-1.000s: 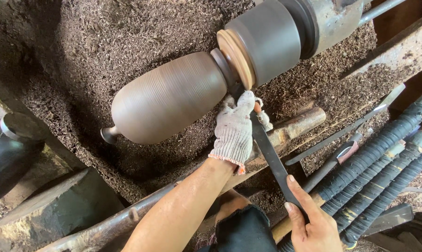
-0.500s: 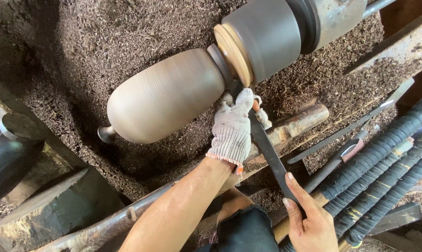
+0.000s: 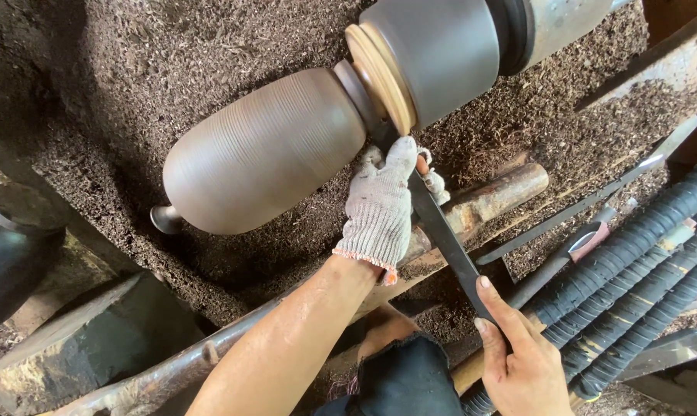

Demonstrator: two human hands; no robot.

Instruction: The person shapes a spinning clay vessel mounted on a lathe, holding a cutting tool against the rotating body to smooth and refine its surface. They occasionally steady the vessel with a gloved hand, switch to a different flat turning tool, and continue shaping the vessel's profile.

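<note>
A: Where is the ridged, egg-shaped wooden workpiece [image 3: 267, 150]?

B: On the lathe, amid sawdust [image 3: 171, 46]. Your gloved left hand [image 3: 381, 206] and bare right hand [image 3: 522, 356] grip the flat dark chisel [image 3: 445, 235].

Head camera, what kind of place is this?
Most likely a woodturning workshop. An egg-shaped workpiece sits mounted on a lathe, shavings cover the bed below it, and the hands, left gloved and right bare, hold a long chisel to it.

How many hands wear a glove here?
1. The left hand wears a knit glove and presses the dark tool near the workpiece; the right hand is bare.
</note>
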